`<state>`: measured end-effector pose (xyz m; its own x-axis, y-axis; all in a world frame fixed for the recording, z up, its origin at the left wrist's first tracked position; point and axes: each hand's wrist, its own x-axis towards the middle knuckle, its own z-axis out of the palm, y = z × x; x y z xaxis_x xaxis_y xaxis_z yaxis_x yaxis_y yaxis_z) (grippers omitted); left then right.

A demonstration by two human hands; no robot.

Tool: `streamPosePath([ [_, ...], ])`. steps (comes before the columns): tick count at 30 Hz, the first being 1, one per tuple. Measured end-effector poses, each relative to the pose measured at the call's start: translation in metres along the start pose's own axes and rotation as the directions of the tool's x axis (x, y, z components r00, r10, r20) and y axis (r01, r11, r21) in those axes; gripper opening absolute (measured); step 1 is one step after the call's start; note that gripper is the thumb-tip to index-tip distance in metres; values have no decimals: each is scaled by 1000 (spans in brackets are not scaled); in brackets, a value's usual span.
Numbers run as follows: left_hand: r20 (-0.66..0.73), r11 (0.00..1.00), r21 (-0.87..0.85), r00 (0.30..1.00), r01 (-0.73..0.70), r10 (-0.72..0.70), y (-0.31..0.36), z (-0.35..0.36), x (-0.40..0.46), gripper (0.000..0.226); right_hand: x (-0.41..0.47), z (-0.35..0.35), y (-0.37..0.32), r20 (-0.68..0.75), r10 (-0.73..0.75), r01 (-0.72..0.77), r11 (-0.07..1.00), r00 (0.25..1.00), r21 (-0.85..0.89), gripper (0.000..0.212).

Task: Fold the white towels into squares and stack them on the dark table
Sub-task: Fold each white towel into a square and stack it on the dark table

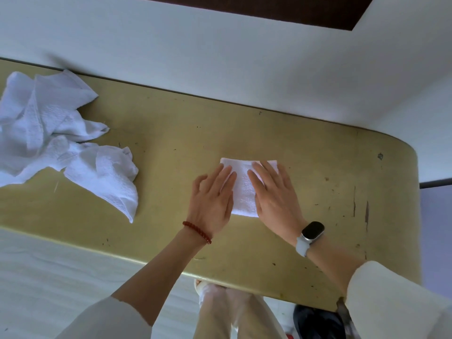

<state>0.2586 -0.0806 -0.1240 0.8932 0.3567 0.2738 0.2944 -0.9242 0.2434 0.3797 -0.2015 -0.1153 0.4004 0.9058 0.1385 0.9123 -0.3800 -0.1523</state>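
Two bare hands lie flat, fingers straight, on a small folded white terry towel (244, 189) near the middle of the table. The left hand (213, 199), with a red beaded bracelet (197, 231) at its wrist, presses the towel's left edge; the right hand (275, 195), with a dark-faced smartwatch on a pale grey strap (310, 237), covers its right side. Neither hand curls round the cloth. The towel rests on a worn, scratched olive-yellow tabletop (171, 148) with a rounded right end. Well apart, at the table's left end, sits a crumpled heap of unfolded white towels (58, 140). Cream sleeves (391, 302) cover both forearms lower in view. A white wall (220, 57) runs along the table's far edge.
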Motion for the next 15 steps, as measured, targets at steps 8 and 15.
streamPosePath([
  [8, 385, 994, 109, 921, 23, -64, -1, 9, -6, 59, -8, 15, 10, 235, 141, -126, 989, 962, -78, 56],
  [15, 468, 989, 140, 877, 44, -106, -2, 7, -7, 63, -6, 18, 11, 280, 143, -147, 989, 949, -9, 57],
])
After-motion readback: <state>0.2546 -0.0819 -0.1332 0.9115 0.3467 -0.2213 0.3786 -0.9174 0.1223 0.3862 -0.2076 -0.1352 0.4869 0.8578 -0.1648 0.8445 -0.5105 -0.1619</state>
